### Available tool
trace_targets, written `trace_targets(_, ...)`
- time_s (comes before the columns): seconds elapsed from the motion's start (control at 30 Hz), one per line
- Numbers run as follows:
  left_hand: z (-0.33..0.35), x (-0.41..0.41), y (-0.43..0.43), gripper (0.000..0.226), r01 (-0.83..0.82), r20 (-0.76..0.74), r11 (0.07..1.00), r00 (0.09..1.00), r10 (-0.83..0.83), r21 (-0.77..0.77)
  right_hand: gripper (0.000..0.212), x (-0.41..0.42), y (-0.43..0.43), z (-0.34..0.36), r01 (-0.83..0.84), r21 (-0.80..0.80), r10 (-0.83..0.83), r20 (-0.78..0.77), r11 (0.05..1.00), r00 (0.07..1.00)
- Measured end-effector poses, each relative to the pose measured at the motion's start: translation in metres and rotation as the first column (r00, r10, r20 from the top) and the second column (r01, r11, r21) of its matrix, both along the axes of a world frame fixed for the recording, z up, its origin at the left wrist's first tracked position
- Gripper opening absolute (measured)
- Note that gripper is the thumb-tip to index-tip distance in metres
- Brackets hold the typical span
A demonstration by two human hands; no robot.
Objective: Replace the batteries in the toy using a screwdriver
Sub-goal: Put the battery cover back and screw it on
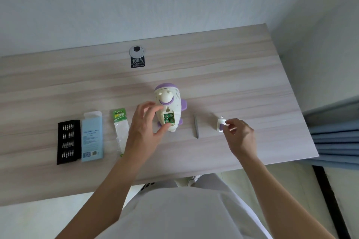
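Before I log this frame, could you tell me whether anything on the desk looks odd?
Nothing looks damaged or spilled. The white-and-purple plastic toy merely lies with green batteries exposed, its small white-and-purple cover pinched by the right hand.

Left hand (144,129) touches toy (173,101); right hand (240,137) pinches cover (220,123).
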State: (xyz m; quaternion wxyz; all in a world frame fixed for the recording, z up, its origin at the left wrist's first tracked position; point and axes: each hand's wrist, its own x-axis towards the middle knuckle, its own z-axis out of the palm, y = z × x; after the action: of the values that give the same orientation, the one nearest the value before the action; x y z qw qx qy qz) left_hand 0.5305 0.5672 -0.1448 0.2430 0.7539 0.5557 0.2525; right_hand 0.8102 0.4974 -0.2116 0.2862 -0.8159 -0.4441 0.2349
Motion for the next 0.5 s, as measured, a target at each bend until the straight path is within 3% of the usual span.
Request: trace_targets(0.5, -0.015, 0.005, -0.013, 0.064, -0.02, 0.05, 0.997, 0.998, 0.024, -0.071, 0.02, -0.005, 0.007, -0.019, -0.007, -0.196, 0.045, 0.19, 0.981, 0.981)
